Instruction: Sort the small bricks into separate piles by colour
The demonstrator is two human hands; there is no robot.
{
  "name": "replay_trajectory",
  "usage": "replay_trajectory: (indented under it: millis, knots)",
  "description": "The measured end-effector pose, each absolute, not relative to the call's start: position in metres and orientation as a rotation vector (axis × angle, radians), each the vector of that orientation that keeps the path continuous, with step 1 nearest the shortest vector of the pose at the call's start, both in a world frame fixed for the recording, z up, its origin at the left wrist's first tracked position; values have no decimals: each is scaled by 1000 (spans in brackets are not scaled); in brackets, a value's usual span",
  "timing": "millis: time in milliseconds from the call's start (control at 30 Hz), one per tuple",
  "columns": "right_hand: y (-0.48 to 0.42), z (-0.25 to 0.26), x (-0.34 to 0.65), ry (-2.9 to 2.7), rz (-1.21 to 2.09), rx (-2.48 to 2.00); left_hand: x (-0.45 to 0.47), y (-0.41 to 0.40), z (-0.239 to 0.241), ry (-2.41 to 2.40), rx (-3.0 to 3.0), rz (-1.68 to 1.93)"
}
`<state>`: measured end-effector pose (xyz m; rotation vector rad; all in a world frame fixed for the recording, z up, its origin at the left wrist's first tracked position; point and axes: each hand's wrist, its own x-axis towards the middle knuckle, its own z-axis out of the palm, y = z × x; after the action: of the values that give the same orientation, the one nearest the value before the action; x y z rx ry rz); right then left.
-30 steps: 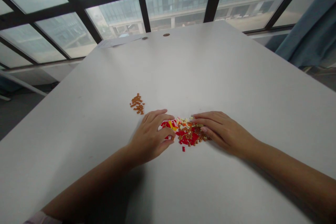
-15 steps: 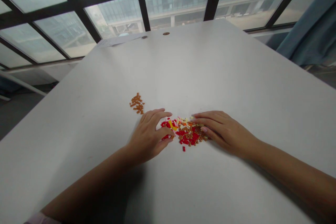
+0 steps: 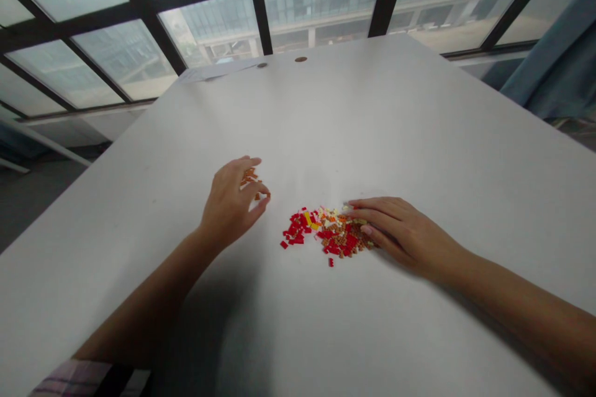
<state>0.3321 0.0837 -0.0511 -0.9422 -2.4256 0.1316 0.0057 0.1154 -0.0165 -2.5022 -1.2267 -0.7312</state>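
Note:
My left hand (image 3: 233,198) is over the small pile of brown bricks (image 3: 250,177), partly hiding it. Its thumb and index finger pinch a small brown brick (image 3: 267,195), while the other fingers arch above. A larger mixed pile of tiny toy bricks (image 3: 342,239), in red, brown, orange, yellow, pink and cream, lies to the right. My right hand (image 3: 395,226) rests at that pile's right edge, fingers stretched out and fingertips on the bricks; some pieces under them are hidden. One red brick (image 3: 331,262) lies loose just in front of the pile.
A large white table (image 3: 372,124) carries everything. Near its far edge are a sheet of paper (image 3: 214,71) and two dark round spots. Dark-framed windows (image 3: 321,0) stand behind, with a blue curtain (image 3: 554,68) at the right.
My left hand has moved left and away from me, from the mixed pile to the brown pile, carrying a brown brick. My right hand has stayed at the mixed pile.

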Motion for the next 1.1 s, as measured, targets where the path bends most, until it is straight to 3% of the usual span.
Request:
replay_trajectory:
  millis: [233, 667, 1100]
  knots:
    - [84, -54, 332, -2413, 119, -925, -21, 136, -32, -1455, -2427, -800]
    - [85, -52, 330, -2416, 80, -893, 65, 72, -21, -961, -2954, -701]
    - [85, -50, 331, -2435, 49, -878, 57, 78, -20, -1066, -2960, -709]
